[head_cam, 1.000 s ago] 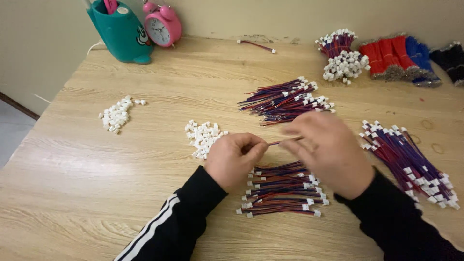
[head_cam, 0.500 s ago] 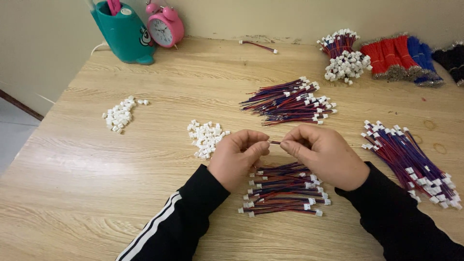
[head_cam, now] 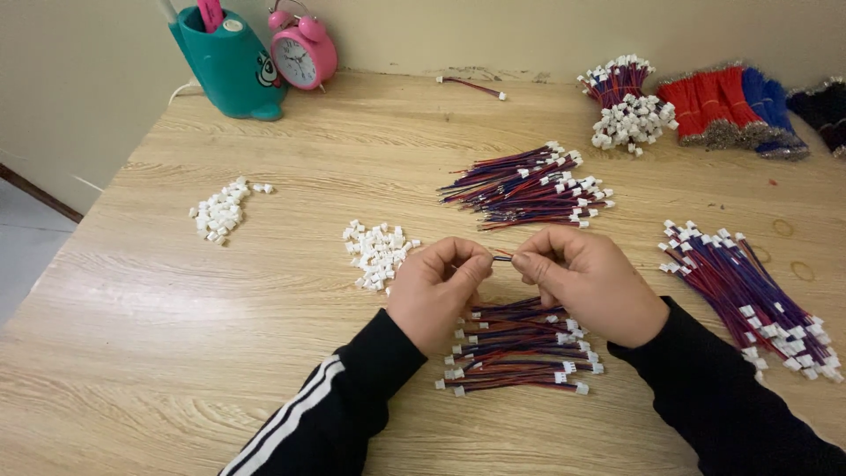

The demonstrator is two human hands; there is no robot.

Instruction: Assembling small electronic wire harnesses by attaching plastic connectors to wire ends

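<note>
Wire (head_cam: 503,256) ends hidden inside both grips; black bundle (head_cam: 827,104) cropped

A thin red-and-blue wire lead (head_cam: 503,256) is held level just above the wooden table (head_cam: 176,353), pinched at each end between the left hand (head_cam: 438,291) and the right hand (head_cam: 589,284). Only a short middle stretch is seen in the gap between the fingertips; the ends are hidden, so any white connector on them cannot be confirmed. Directly beneath the hands, a flat pile of finished leads (head_cam: 520,353) is laid roughly crosswise, white connectors at both ends. A small heap of loose white connectors (head_cam: 377,252) is found just left of the left hand.
</note>
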